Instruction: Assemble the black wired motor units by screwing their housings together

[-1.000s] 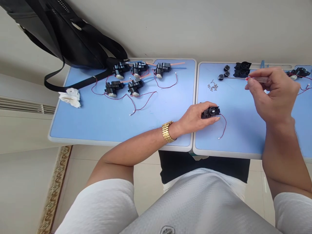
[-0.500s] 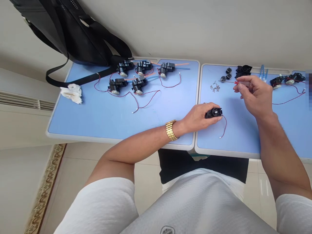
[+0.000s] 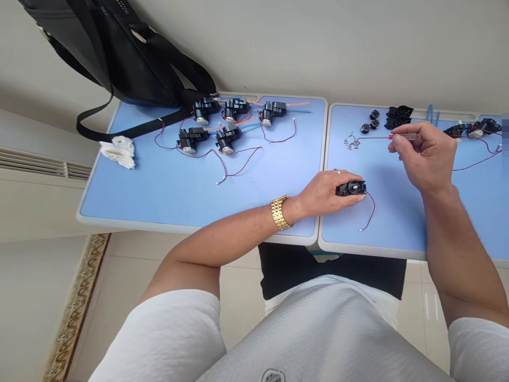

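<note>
Here's the black housing [image 3: 350, 188], low on the right-hand table [image 3: 392, 223], clamped between the left hand's [image 3: 321, 194] thumb and fingers. Beyond it, the right hand [image 3: 431, 156] pinches a screwdriver [image 3: 409, 137] — hands well apart, tip right by the loose screws [image 3: 352, 143]. Looks like screw pickup — that calls for a steady tip and a light touch.
</note>
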`<state>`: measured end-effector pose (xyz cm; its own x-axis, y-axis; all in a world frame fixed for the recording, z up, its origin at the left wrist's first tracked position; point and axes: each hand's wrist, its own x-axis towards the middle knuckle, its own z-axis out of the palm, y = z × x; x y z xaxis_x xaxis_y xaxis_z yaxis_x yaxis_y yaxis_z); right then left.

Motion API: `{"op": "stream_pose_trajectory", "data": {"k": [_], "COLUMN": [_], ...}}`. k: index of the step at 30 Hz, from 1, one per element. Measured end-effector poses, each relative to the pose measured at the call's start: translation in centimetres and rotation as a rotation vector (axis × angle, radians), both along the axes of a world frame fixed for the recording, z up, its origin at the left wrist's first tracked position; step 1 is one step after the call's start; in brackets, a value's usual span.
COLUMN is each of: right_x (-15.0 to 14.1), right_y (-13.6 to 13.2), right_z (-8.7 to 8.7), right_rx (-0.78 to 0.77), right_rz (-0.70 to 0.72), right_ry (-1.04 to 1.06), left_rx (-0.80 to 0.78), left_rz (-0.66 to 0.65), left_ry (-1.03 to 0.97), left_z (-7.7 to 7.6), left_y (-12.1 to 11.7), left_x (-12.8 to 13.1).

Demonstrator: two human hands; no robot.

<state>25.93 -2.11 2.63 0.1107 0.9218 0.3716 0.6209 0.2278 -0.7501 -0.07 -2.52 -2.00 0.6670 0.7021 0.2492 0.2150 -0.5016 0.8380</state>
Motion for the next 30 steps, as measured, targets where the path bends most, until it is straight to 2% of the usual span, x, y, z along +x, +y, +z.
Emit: {"op": "stream_pose_trajectory", "data": {"k": [9,30], "right_x": [-0.54,-0.34], "right_y": [-0.25,-0.10], "right_z": [0.38,0.44], "right_rx": [-0.012,-0.021], "right_rz": [0.026,-0.003], "right_ry": [-0.030,-0.062], "left_rx": [-0.014,-0.010], "left_rz": [0.000,-0.001], "left_ry": [0.095,0.102], "left_z": [0.43,0.23], "left_y": [-0.04,-0.01], "left_x": [-0.14,-0.11]}}
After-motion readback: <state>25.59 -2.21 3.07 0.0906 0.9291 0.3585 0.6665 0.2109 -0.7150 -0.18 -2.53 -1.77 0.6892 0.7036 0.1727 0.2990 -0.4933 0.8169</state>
